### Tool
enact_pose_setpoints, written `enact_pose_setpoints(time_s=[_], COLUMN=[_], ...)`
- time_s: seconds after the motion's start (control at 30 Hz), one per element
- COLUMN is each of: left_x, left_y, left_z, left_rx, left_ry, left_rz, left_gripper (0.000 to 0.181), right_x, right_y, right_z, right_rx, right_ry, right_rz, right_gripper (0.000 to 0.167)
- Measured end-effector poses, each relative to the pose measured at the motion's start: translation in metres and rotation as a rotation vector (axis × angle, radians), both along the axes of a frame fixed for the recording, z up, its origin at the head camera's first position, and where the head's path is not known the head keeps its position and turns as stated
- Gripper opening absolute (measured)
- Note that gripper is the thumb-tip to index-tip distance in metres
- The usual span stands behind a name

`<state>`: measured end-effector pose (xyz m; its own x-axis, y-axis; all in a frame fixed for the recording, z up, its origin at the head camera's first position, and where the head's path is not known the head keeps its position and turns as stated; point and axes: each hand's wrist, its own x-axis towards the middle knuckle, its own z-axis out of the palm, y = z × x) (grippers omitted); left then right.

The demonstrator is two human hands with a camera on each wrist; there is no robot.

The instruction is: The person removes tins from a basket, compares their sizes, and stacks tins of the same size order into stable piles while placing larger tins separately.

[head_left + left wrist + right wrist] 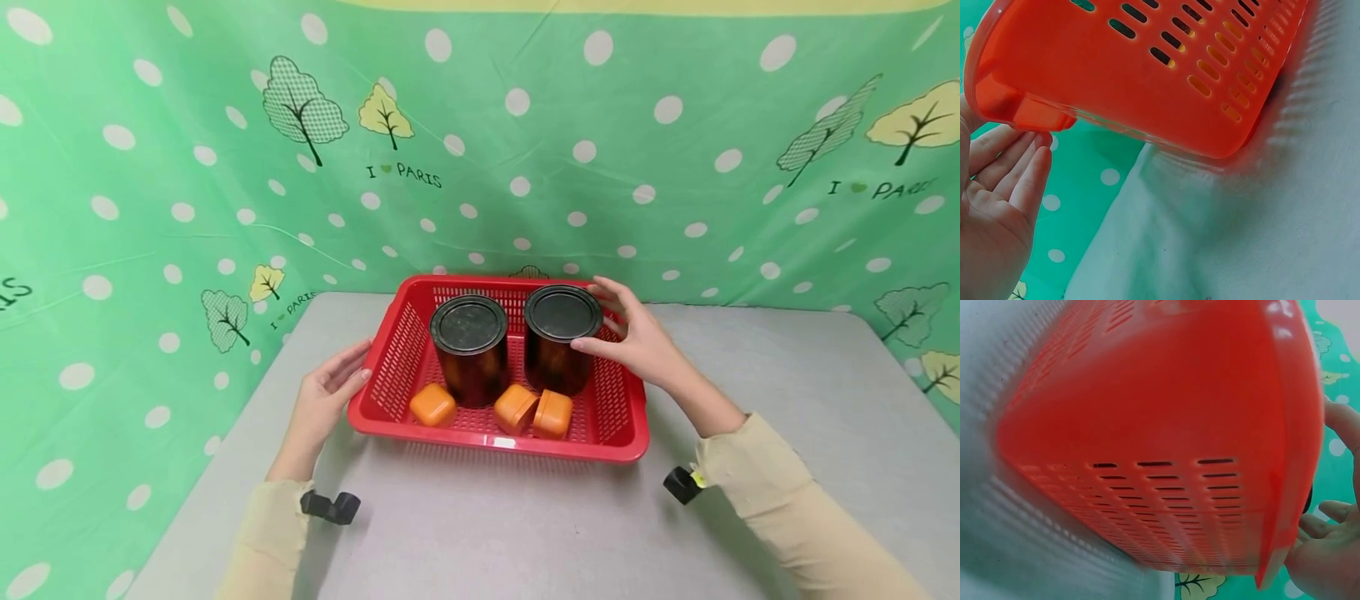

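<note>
Two dark brown cylindrical cans, a left can [474,358] and a right can [555,358], both with black lids, stand inside a red perforated plastic basket [498,446]. Around the upper right side of the right can my right hand [637,337] is spread, thumb in front and fingers toward the back; firm contact cannot be made out. At the basket's left rim is my left hand [318,408], its fairly straight fingers [1032,181] at the underside of the rim in the left wrist view. The right wrist view shows right-hand fingers [1329,519] beside the rim.
Three orange rounded boxes lie along the basket's near side: a left box [432,406], a middle box [514,408] and a right box [553,414]. The basket sits on a grey table [510,525]. Behind hangs a green dotted cloth [480,150].
</note>
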<state>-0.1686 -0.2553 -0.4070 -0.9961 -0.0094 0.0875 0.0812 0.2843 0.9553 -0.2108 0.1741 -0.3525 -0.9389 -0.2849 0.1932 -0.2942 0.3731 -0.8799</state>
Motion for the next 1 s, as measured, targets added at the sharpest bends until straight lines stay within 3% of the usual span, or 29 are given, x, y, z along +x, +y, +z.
enact_pose_setpoints(time_s=[0.27,0.47,0.73,1.0], left_x=[0.0,0.001,0.0,0.0], left_y=[0.0,0.0,0.001,0.001], left_z=[0.0,-0.001,-0.002,-0.002], left_rx=[-0.005,-0.007,-0.008,-0.004], left_ry=[0.007,0.002,-0.005,0.002], left_rz=[-0.003,0.002,0.015,0.015], left_gripper=[0.053,0.053,0.053,0.053], right_x=[-0.01,-0.016,-0.018,-0.016], right_y=[0.004,0.003,0.002,0.002], right_z=[-0.005,-0.005,-0.007,-0.01], right_rx=[-0.018,0.039,0.09,0.058], right_ry=[-0.028,-0.024,0.007,0.022], right_rz=[0.052,0.087,0.06,0.031], right_gripper=[0.091,0.091,0.088,0.083])
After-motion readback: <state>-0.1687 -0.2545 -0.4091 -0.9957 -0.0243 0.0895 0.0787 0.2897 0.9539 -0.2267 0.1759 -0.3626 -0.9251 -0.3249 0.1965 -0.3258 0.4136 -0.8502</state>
